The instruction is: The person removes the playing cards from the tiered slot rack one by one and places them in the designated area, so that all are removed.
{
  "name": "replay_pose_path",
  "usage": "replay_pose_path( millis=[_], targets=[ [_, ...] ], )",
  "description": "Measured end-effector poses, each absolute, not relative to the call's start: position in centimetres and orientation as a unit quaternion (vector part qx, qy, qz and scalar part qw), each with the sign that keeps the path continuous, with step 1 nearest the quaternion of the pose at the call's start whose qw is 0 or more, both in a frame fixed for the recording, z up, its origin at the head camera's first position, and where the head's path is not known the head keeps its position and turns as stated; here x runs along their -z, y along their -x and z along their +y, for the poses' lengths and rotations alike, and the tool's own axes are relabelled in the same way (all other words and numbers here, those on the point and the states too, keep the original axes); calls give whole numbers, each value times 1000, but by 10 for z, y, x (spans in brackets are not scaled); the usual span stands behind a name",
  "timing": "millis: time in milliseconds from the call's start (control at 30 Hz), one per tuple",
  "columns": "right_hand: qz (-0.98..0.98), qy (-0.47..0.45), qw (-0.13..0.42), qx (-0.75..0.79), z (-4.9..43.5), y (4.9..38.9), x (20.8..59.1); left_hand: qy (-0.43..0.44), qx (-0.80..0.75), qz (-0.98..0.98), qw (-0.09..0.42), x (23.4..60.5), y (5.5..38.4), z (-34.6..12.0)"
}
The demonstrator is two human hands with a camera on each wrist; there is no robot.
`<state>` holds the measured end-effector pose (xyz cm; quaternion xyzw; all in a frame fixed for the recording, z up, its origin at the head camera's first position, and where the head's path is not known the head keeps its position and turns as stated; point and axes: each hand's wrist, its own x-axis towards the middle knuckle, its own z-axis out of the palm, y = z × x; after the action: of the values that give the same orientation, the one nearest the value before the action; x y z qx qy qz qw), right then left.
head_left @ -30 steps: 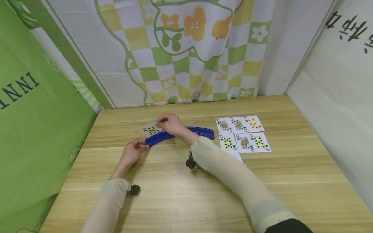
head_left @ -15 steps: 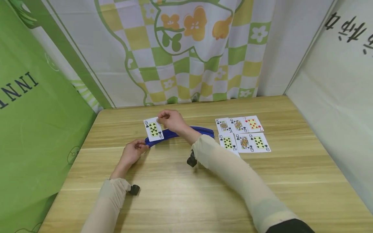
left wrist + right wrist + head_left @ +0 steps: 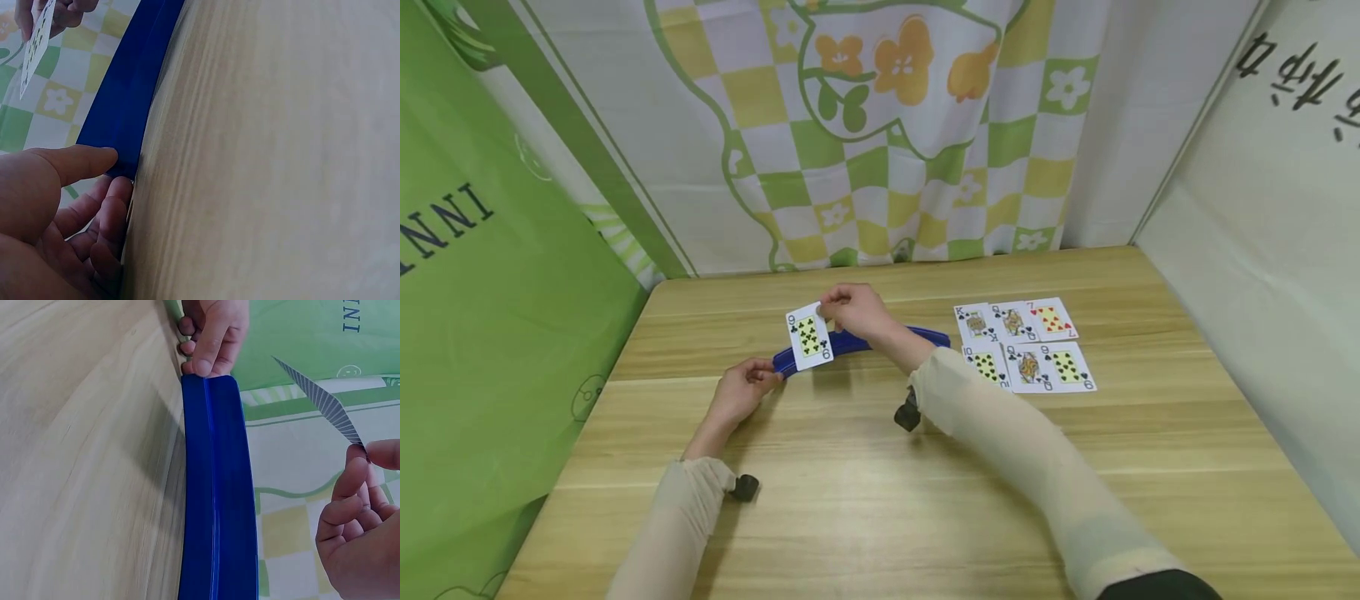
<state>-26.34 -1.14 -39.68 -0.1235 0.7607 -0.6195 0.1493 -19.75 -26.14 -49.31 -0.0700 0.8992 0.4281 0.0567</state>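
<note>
My right hand [image 3: 859,312] pinches a nine of clubs playing card [image 3: 810,337] by its upper right corner. The card hangs face toward the head camera, above the left part of a curved blue card holder [image 3: 850,343]. In the right wrist view, the card's striped back [image 3: 322,400] shows, clear of the holder, whose groove [image 3: 212,487] runs along its length. My left hand [image 3: 743,392] grips the holder's left end, the thumb on top and the other fingers at the end near the table. The right forearm hides part of the holder in the head view.
To the right, face-up cards lie in two rows on the wooden table [image 3: 850,500]: an upper row with a seven of hearts [image 3: 1051,320] and a lower row with a nine of spades [image 3: 1066,367]. A patterned curtain [image 3: 917,183] hangs behind the table.
My right hand has raised the nine of clubs from behind the holder's left end, turned it more upright, and shifted it slightly right. The left hand stays on the holder.
</note>
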Motion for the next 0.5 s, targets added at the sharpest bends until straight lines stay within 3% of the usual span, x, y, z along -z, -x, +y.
replay_pose_path(
  millis=[500],
  targets=[
    [765, 112, 148, 617, 18, 261, 395, 70, -424, 901, 58, 491, 196, -260]
  ],
)
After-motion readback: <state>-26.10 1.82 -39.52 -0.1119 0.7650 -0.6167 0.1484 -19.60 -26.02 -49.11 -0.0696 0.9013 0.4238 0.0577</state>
